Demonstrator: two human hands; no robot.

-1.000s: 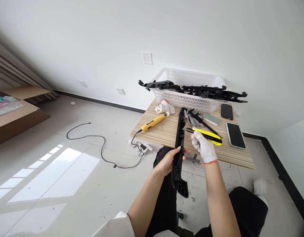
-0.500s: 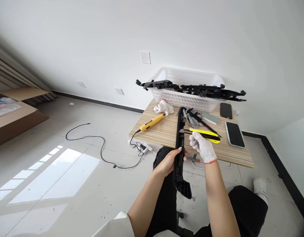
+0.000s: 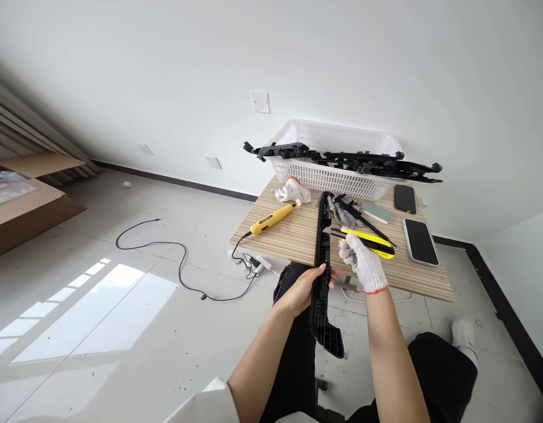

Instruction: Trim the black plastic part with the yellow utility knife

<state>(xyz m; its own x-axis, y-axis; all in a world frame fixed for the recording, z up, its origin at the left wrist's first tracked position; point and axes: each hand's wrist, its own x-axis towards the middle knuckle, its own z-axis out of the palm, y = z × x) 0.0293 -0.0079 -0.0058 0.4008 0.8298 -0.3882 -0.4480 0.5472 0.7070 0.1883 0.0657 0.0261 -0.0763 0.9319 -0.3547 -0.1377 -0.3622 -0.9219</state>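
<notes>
My bare left hand [image 3: 305,286] is closed around the middle of a long black plastic trim piece [image 3: 321,308]. The piece points away from me, its far end over the table and its wide, ribbed near end above my lap. In a white knit glove, my right hand [image 3: 360,261] grips a yellow and black utility knife [image 3: 375,242]. The blade points left and its tip is at the right edge of the trim piece, around the upper middle; whether it touches I cannot tell. Part of my left fingers is hidden behind the piece.
On the wooden table [image 3: 293,244] lie a yellow corded tool [image 3: 272,219], a white glove [image 3: 293,191], black calipers [image 3: 362,217] on a grey cloth, a grey-green card-like object [image 3: 376,212] and two phones [image 3: 420,242]. Behind stands a white basket [image 3: 337,179] with black parts across it.
The knife and my right hand have shifted very slightly right, and the blade tip sits a little higher along the trim piece. My left hand keeps its hold.
</notes>
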